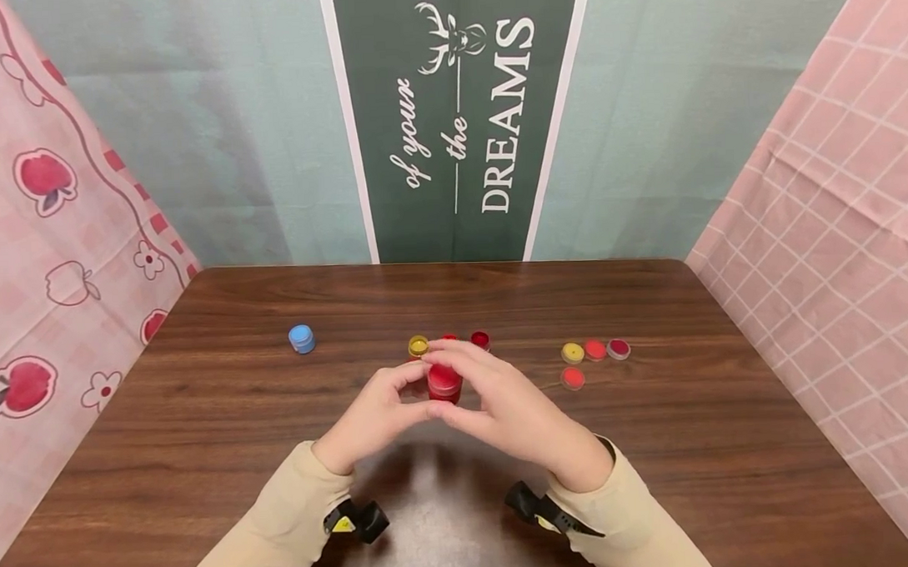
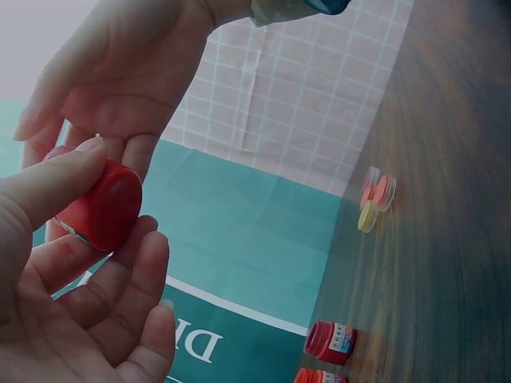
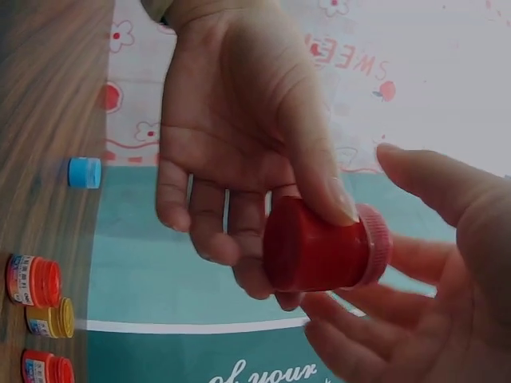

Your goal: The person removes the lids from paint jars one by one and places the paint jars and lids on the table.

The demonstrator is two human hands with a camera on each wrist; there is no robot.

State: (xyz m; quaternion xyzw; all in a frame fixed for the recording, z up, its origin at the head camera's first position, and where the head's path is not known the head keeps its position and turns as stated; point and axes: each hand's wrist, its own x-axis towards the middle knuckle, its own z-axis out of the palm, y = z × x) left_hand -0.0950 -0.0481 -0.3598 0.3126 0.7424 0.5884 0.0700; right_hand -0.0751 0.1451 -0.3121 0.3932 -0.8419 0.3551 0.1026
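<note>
A small red paint jar (image 1: 444, 386) with a ridged lid (image 3: 375, 246) is held up above the table. My left hand (image 1: 376, 410) pinches the jar's body between thumb and fingers, with the base facing outward in the right wrist view. Around the lid end, my right hand (image 1: 514, 408) has its fingers reaching behind the lid. Its thumb (image 3: 423, 171) stands apart from the lid in that view. Whether the right fingertips touch the lid is hard to tell. Just beyond the hands are a lidless yellow jar (image 1: 419, 345) and a dark red jar (image 1: 480, 339), with orange-red jars (image 3: 33, 281) partly hidden.
A lidded blue jar (image 1: 302, 339) stands apart at the left. To the right lie several loose lids: a yellow lid (image 1: 572, 352), a dark red lid (image 1: 618, 349) and orange-red ones (image 1: 573, 379). The brown wooden table (image 1: 693, 459) meets hanging cloths at its back and sides.
</note>
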